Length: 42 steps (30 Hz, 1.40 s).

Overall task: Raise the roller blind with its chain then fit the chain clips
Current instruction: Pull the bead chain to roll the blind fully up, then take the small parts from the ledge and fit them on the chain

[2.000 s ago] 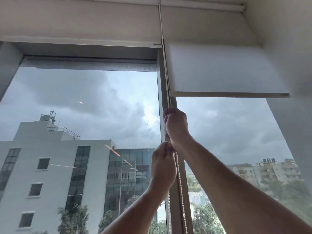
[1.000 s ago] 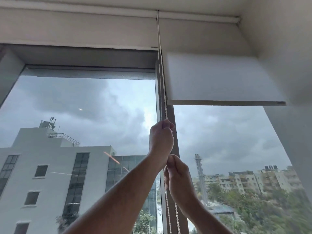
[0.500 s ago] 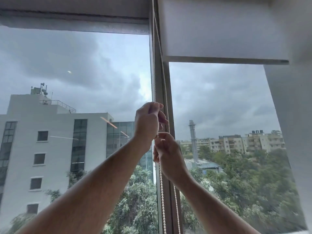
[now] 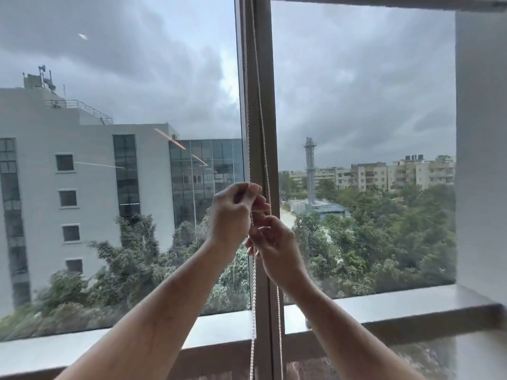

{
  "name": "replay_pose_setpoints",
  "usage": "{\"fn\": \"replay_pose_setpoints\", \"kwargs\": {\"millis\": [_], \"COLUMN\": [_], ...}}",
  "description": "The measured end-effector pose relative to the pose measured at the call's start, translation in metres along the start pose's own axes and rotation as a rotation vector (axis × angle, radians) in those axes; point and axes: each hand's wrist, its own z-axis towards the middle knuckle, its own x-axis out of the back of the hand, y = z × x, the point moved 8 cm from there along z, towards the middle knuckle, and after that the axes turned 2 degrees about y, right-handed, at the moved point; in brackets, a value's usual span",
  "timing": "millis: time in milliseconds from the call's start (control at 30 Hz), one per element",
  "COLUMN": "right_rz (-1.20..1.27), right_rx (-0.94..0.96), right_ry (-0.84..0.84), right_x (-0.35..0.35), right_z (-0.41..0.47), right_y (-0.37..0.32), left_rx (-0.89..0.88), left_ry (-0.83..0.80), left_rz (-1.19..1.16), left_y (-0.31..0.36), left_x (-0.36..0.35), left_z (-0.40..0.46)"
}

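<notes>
A white beaded chain (image 4: 253,297) hangs in two strands in front of the grey window post (image 4: 260,105). My left hand (image 4: 233,215) is closed around the left strand at mid height. Just below and to the right, my right hand (image 4: 274,242) pinches the same strand with its fingertips. The right strand (image 4: 279,325) runs free behind my right hand. Only the dark bottom edge of the raised blind (image 4: 384,2) shows at the top right. No chain clip is visible.
A grey window sill (image 4: 397,305) runs along the bottom, with a white wall (image 4: 482,160) at the right. Large glass panes (image 4: 123,78) on both sides of the post show buildings, trees and cloudy sky.
The view has tilted down, so the blind has slid almost out of the top. Both hands have come lower on the chain, the left hand now above the right.
</notes>
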Motion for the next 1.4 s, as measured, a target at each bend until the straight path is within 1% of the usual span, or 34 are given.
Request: {"fn": "replay_pose_setpoints", "kwargs": {"millis": [100, 233, 467, 600, 767, 1000, 1167, 1267, 1400], "right_rz": [-0.006, -0.037, -0.088, -0.128, -0.201, -0.391, -0.459, -0.515, -0.577], "right_rx": [-0.056, -0.135, -0.278, -0.337, -0.497, -0.632, -0.754, -0.785, -0.826], "right_ry": [-0.004, -0.017, -0.050, 0.022, 0.153, 0.304, 0.386, 0.382, 0.331], "right_x": [0.005, 0.009, 0.031, 0.058, 0.095, 0.138, 0.163, 0.172, 0.178], "right_z": [-0.022, -0.053, -0.111, -0.136, -0.160, -0.164, -0.148, -0.131, -0.112], "right_y": [0.028, 0.066, 0.125, 0.155, 0.209, 0.259, 0.302, 0.321, 0.342], "left_rx": [0.033, 0.058, 0.173, 0.256, 0.373, 0.469, 0.499, 0.517, 0.518], "left_ry": [-0.004, -0.010, -0.047, -0.046, -0.006, 0.005, -0.037, -0.030, -0.031], "left_rz": [0.002, 0.070, 0.065, 0.040, 0.031, 0.003, 0.038, 0.058, 0.075], "left_y": [-0.031, -0.071, -0.147, -0.186, -0.228, -0.266, -0.287, -0.295, -0.299], "left_x": [0.000, -0.001, -0.003, 0.001, 0.002, -0.003, -0.005, -0.006, -0.009], "left_z": [-0.019, -0.046, -0.098, -0.128, -0.157, -0.181, -0.200, -0.208, -0.217]}}
